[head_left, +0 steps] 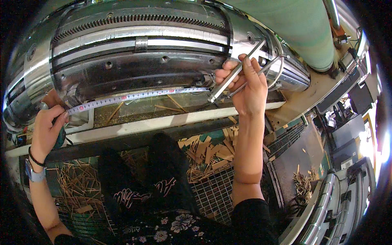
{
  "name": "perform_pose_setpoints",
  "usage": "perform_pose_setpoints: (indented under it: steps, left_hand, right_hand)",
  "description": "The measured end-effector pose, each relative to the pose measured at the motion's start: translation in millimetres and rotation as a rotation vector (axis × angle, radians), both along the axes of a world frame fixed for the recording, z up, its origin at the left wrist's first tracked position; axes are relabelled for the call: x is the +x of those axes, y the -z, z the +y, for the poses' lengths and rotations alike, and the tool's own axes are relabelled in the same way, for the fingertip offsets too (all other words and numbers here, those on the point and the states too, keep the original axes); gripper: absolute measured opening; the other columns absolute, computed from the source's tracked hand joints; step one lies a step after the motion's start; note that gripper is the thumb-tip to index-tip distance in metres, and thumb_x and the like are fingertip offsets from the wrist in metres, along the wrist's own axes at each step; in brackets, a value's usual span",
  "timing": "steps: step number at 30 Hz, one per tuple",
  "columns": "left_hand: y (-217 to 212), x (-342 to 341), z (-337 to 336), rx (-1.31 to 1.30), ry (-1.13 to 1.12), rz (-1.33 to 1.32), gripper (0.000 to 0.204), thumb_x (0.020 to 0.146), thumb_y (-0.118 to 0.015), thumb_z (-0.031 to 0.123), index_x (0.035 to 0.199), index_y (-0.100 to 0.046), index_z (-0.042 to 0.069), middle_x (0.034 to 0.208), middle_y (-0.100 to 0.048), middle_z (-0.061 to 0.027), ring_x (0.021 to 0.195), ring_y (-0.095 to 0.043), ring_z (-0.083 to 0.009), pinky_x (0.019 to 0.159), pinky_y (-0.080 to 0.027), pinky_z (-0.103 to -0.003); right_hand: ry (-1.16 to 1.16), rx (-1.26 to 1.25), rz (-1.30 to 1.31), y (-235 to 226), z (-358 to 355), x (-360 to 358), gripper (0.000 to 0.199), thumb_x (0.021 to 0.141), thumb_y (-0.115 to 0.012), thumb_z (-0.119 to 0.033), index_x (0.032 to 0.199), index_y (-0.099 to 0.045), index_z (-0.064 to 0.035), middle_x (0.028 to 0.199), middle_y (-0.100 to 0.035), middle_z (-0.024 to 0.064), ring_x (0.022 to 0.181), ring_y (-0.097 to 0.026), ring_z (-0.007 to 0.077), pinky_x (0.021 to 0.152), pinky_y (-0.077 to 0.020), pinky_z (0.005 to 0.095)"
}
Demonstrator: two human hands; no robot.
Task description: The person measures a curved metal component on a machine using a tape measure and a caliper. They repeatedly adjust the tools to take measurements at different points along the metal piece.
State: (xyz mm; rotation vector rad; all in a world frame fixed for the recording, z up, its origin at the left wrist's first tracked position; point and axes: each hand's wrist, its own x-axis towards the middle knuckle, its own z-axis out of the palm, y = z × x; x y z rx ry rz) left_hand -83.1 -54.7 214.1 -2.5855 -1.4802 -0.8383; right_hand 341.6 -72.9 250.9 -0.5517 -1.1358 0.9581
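The person's left hand [48, 127] pinches the near end of a measuring tape [134, 96] between thumb and fingertips, the other fingers curled in, with a dark green object [61, 139] showing under the palm (perhaps the tape's case, though too much of it is covered to be sure). The tape is a narrow white ribbon with fine dark graduations and small red marks, bowing gently along the lower edge of a large metal cylinder [159, 65] and above a pale beam [163, 122]. Its far end runs close to the right hand [251, 87], which is closed around a long, straight silver bar [230, 77] held aslant. A thinner metal rod [271, 64] passes behind that hand's fingers; whether it is gripped too cannot be told. Cardboard-brown scraps [208, 151] lie below the beam.
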Motion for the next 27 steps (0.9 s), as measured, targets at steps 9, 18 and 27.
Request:
perform_pose_setpoints:
  steps: [9,18,27]
  left_hand:
    - [5.8,-5.9,4.3,-0.039,0.006,-0.059,0.015,0.083,-0.053,0.008,0.074,-0.052,-0.004,0.063,-0.052,-0.0171,0.055,-0.051,-0.0307,0.051,-0.037,-0.032]
    - [2.0,-3.0,1.7,-0.011,0.022,-0.017,0.016,0.084,-0.052,0.008,0.073,-0.051,-0.003,0.060,-0.049,-0.0165,0.051,-0.043,-0.0266,0.050,-0.034,-0.031]
    - [1.6,-1.2,6.5,-0.083,0.008,0.022,0.016,0.086,-0.051,0.008,0.074,-0.053,-0.003,0.061,-0.052,-0.0148,0.052,-0.049,-0.0201,0.050,-0.036,-0.030]
  right_hand:
    - [-0.017,0.071,0.222,-20.1,19.5,-31.7,0.014,0.094,-0.035,-0.014,0.096,-0.034,0.0001,0.090,-0.059,0.0276,0.082,-0.062,0.0423,0.072,-0.0545,0.0513]
    - [-0.063,0.198,0.466,-34.3,39.1,-58.1,0.019,0.095,-0.033,-0.015,0.098,-0.030,0.0034,0.093,-0.055,0.0271,0.087,-0.060,0.0427,0.075,-0.0542,0.0508]
    - [-0.100,0.318,0.615,-54.3,74.6,-69.4,0.032,0.097,-0.026,-0.019,0.114,-0.028,0.0075,0.119,-0.047,0.0280,0.107,-0.052,0.0381,0.084,-0.0494,0.0422]
